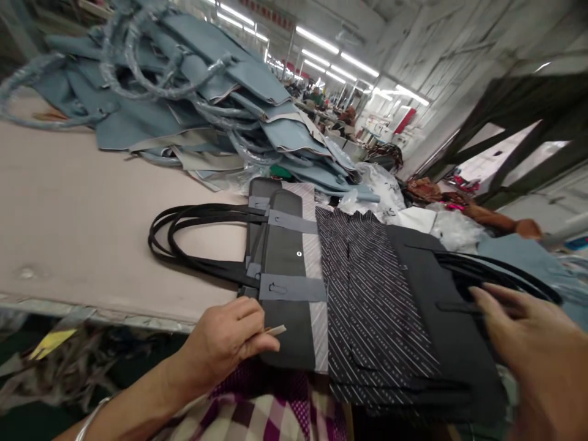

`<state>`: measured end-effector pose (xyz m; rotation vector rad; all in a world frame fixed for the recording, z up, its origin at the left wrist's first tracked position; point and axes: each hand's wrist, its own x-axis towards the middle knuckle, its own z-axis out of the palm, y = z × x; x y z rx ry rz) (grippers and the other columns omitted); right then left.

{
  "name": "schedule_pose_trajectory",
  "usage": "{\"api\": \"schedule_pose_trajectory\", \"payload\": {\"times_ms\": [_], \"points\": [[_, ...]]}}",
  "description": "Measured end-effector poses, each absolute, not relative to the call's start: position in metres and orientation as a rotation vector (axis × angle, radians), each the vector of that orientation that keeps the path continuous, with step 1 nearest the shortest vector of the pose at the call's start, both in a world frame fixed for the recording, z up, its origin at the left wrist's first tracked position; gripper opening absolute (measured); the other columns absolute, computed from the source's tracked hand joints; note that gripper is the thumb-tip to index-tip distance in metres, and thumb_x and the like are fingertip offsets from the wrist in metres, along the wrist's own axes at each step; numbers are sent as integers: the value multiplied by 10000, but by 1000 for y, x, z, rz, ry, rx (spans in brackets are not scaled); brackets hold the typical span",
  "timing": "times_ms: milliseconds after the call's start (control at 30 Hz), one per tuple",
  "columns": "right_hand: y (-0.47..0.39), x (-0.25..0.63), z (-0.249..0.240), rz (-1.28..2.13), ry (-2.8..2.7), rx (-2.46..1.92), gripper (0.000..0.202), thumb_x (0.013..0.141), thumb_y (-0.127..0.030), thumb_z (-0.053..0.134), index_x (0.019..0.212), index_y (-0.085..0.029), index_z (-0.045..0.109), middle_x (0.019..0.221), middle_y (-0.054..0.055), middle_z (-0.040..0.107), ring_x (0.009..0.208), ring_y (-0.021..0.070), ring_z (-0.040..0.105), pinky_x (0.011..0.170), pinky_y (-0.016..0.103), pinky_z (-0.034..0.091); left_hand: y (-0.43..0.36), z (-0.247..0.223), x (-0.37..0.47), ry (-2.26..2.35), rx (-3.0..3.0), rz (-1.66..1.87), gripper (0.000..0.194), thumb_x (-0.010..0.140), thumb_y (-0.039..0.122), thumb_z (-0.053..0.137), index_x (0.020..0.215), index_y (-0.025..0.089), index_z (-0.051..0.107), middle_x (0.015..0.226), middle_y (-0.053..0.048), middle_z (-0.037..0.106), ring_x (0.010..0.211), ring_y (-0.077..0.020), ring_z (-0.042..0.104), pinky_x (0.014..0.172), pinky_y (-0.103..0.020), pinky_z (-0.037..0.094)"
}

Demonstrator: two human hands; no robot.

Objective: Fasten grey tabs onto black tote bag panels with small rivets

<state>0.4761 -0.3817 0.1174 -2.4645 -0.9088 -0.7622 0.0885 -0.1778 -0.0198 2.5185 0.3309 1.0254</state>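
My left hand [229, 334] is closed, with a small, pale, flat piece [276, 331] sticking out between thumb and fingers; its kind is unclear. That hand rests at the near edge of a dark grey bag panel [285, 245] with grey tabs and looped black handles [202, 214]. Beside it lies a stack of black lining pieces [372, 294] with white diagonal stripes, joined to a black panel [427, 288] on the right. Over this panel's right side is my right hand [533, 331], slightly blurred, its thumb and fingers apart close to a strap tab and black handles [496, 269].
Light blue bag pieces [184, 61] with plastic-wrapped handles are heaped at the back of the pale table [114, 226]. Clear plastic bags [381, 184] and brown pieces [496, 214] lie behind the panels. Scraps [68, 373] hang below the table's front edge at left.
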Motion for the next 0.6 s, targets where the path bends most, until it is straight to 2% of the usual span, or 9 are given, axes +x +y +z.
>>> {"api": "schedule_pose_trajectory", "payload": {"times_ms": [67, 133, 233, 433, 600], "points": [[-347, 400, 99, -394, -1382, -2145, 383, 834, -605, 612, 983, -281, 750, 878, 124, 733, 721, 256, 680, 691, 437, 525, -177, -20, 89, 351, 2588, 1027, 446, 1027, 462, 444, 707, 162, 529, 691, 3, 538, 609, -113, 491, 552, -241, 355], [-315, 331, 77, -2, -1759, -1851, 196, 926, -374, 616, 1067, -280, 714, 972, 67, 732, 835, 207, 690, 728, 351, 563, -177, -21, 89, 358, 2639, 1033, 440, 1027, 457, 448, 702, 169, 522, 688, 3, 536, 613, -124, 478, 549, -261, 330], [-284, 271, 50, 171, -2010, -1599, 235, 935, -170, 590, 1147, -232, 671, 1003, 65, 705, 914, 190, 666, 789, 322, 567, -176, -23, 85, 368, 2664, 1050, 419, 1043, 424, 435, 714, 180, 523, 686, 3, 535, 626, -141, 469, 553, -285, 309], [-267, 259, 30, 177, -2121, -1467, 149, 921, -73, 553, 936, -199, 631, 814, 32, 660, 742, 168, 615, 667, 292, 512, -175, -32, 75, 428, 2654, 1020, 363, 1040, 375, 477, 731, 187, 514, 701, 5, 546, 638, -148, 475, 564, -288, 318], [-262, 254, 17, 65, -2157, -1494, 143, 926, -70, 524, 897, -194, 590, 775, 28, 644, 701, 172, 608, 629, 295, 469, -172, -39, 75, 496, 2501, 988, 301, 1056, 397, 433, 913, 180, 585, 725, 14, 612, 651, -147, 544, 581, -289, 369]]}}
